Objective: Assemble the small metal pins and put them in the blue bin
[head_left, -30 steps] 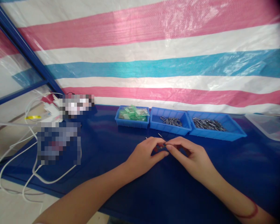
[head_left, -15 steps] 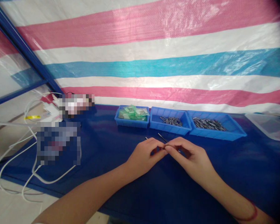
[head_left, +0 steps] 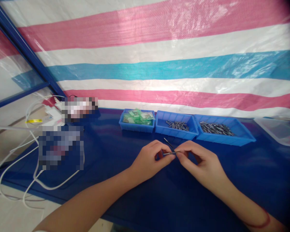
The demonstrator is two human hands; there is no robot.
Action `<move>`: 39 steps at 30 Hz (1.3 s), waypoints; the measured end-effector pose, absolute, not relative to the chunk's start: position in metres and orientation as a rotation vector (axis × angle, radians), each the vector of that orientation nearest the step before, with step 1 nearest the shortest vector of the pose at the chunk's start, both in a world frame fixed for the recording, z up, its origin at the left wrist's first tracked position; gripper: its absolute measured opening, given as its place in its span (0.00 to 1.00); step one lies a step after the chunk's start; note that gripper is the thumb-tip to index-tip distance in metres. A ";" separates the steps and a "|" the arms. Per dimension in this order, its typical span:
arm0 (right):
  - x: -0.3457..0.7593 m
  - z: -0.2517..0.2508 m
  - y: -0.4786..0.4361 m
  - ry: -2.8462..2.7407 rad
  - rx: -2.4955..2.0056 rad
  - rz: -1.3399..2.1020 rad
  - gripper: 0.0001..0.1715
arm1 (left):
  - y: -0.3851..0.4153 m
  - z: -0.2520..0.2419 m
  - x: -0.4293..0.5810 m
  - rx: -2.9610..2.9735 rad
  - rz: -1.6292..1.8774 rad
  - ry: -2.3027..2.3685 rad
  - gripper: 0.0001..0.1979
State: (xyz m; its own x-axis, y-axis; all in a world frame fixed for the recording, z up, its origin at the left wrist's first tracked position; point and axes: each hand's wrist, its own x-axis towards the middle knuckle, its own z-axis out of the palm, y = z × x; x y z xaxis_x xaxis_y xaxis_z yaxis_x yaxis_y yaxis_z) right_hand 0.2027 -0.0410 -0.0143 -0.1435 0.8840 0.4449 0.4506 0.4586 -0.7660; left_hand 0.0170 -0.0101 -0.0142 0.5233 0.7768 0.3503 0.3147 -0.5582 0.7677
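Level in front of me, a thin metal rod runs between the fingertips of both hands. My left hand pinches it between thumb and fingers, with its silvery left end showing inside the grip. The darker right end is pinched by the fingertips of my right hand. Just beyond the fingers, a second thin metal rod lies slanted on the blue tabletop. The rods are too small to tell their exact kind.
Along the back stand three blue bins: one with green-and-clear packets, one with short metal rods, one with darker metal pieces. A clear plastic container sits far right. White cables trail at the left, beside blurred items.
My fingertips have drawn slightly apart, the right hand shifting a little right, and more of the held rod shows. The rod tip seen behind my left hand is out of sight.
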 end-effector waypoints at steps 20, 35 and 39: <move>0.321 -0.009 0.006 -1.566 -1.915 -0.337 0.23 | -0.005 -0.014 0.010 2.396 0.847 0.818 0.08; 0.262 -0.006 -0.013 -1.867 -1.493 -0.246 0.13 | 0.003 -0.018 0.003 2.699 0.407 1.316 0.11; 0.237 -0.010 -0.021 -2.031 -1.380 -0.108 0.12 | 0.005 -0.018 0.003 2.756 0.401 1.281 0.10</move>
State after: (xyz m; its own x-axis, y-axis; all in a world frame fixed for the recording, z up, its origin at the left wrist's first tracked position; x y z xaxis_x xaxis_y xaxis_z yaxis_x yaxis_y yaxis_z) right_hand 0.2369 -0.0212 -0.0104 -0.2157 0.7961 0.5654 0.8514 0.4369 -0.2903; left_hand 0.0029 0.0053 -0.0182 0.6170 0.7603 0.2033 0.7404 -0.6483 0.1776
